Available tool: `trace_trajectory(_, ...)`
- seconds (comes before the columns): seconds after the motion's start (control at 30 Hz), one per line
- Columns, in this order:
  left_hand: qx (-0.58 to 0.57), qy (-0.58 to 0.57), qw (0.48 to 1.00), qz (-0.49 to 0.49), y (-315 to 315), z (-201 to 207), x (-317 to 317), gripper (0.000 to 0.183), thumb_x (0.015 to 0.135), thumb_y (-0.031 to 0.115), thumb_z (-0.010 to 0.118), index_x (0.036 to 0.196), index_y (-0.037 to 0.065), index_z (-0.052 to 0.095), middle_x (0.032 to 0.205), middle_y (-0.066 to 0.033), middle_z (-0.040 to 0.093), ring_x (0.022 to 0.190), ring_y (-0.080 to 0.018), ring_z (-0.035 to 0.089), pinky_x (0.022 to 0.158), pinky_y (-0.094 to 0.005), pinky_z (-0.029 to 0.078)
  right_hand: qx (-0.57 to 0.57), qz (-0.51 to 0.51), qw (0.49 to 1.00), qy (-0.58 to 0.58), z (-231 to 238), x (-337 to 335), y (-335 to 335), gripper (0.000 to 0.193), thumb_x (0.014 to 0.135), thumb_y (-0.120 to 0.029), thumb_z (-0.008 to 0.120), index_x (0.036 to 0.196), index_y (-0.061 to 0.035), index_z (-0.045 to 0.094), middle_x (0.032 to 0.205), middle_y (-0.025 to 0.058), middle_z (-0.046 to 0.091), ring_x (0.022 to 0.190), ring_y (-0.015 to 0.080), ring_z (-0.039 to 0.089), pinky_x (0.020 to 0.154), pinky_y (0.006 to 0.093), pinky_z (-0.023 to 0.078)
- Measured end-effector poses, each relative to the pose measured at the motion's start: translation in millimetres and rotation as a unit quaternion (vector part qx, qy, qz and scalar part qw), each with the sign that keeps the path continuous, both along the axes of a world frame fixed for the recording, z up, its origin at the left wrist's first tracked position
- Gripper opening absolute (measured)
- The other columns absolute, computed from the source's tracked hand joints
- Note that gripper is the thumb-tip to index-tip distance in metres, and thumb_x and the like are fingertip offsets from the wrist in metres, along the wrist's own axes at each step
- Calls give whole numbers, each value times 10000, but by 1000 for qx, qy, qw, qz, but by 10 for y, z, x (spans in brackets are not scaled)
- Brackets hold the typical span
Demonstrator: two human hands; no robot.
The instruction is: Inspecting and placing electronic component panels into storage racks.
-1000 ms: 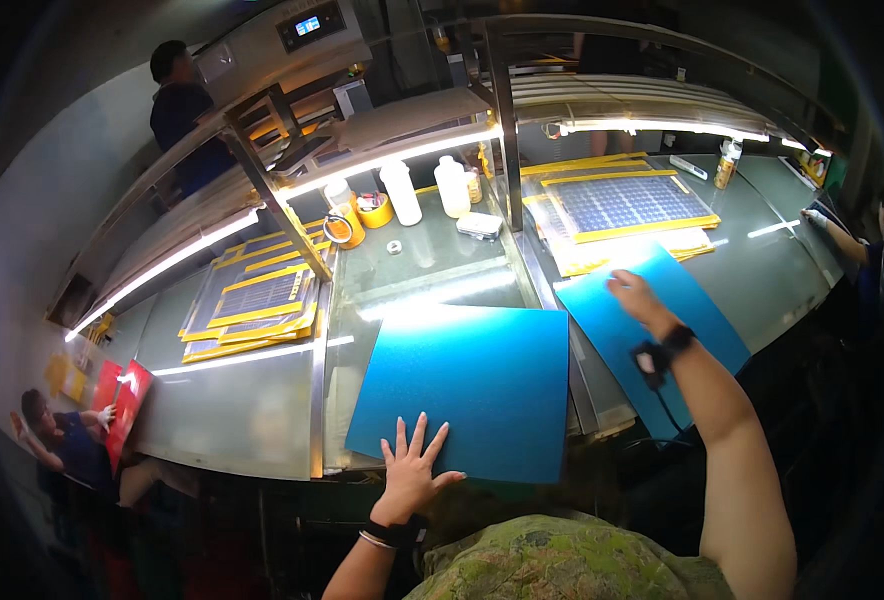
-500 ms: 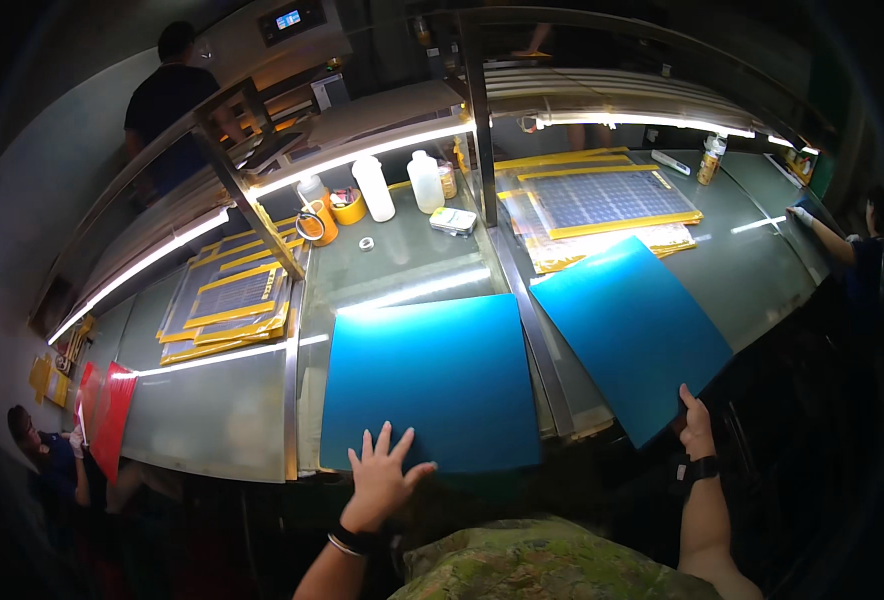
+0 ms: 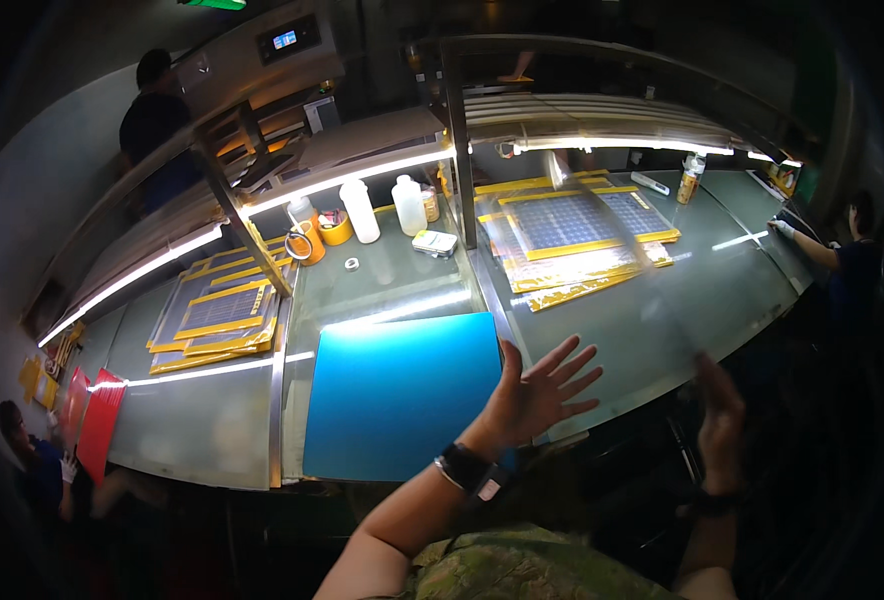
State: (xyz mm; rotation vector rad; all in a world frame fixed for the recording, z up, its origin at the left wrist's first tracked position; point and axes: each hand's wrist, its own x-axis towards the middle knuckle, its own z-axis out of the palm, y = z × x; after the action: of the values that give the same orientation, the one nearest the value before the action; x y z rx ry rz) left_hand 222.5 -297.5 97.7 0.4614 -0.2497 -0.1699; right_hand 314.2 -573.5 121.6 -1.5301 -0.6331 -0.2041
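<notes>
A glossy blue sheet (image 3: pixel 402 400) lies flat on the glass-topped bench in front of me. My left hand (image 3: pixel 542 390) is raised over its right edge, open and empty, with the fingers spread. Off to the right, my right hand (image 3: pixel 722 420) is blurred by motion at the bench's front edge. A second sheet (image 3: pixel 630 232) rises from its fingertips, smeared and turned almost edge-on, so its face is hidden. That hand appears closed on the sheet's near edge.
Yellow-edged panels (image 3: pixel 587 220) lie beyond my hands, and another stack (image 3: pixel 217 310) sits left. White bottles (image 3: pixel 359 212), a tape roll (image 3: pixel 304 243) and a spray can (image 3: pixel 691 180) stand farther back. Metal posts (image 3: pixel 458 150) carry lit shelves. Co-workers (image 3: pixel 852 260) are at both sides.
The right-hand blue sheet has swung up from lying over the bench to nearly edge-on. My left hand has left the other blue sheet and moved right, lifted.
</notes>
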Motion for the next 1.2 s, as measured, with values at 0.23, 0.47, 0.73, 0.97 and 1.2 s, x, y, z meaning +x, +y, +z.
trace_trajectory(0.23,-103,178,977,64,-275,-483,19,814,828,690,425,1356,70,395,1345,-149,464,1229,-335,442,1043,-491,325,-411,123,868,-249,-647,-456,388,556,714,-284,723,1193,-50,567,1289,179,505,1242,395,415,1039,508,298)
trace_trajectory(0.47,-131,187,971,73,-316,-786,-41,802,813,696,443,1340,91,424,1338,-122,474,1218,-320,443,1040,-497,314,-350,199,876,-265,-614,-701,775,315,768,-243,699,948,-16,574,1174,181,582,1105,373,554,916,432,474)
trace_trajectory(0.73,-153,179,972,20,-293,-706,-58,812,809,695,449,1335,78,411,1313,-139,485,1197,-310,468,1023,-481,350,-294,131,940,-115,-539,-396,782,27,846,-27,567,842,-9,587,822,170,653,739,310,649,601,331,510)
trace_trajectory(0.97,163,321,919,158,-279,-1032,315,291,921,230,570,1126,24,545,1026,-92,620,913,-222,619,798,-367,513,-235,-31,939,-251,407,132,676,123,904,-60,517,824,4,585,790,105,642,692,202,608,637,273,455)
trace_trajectory(1.2,217,267,915,210,-385,-853,546,250,912,156,578,1094,-12,539,959,-102,616,822,-195,615,721,-345,521,-141,-99,902,-396,1291,-40,790,110,894,9,476,835,18,568,821,137,646,735,259,630,666,304,480)
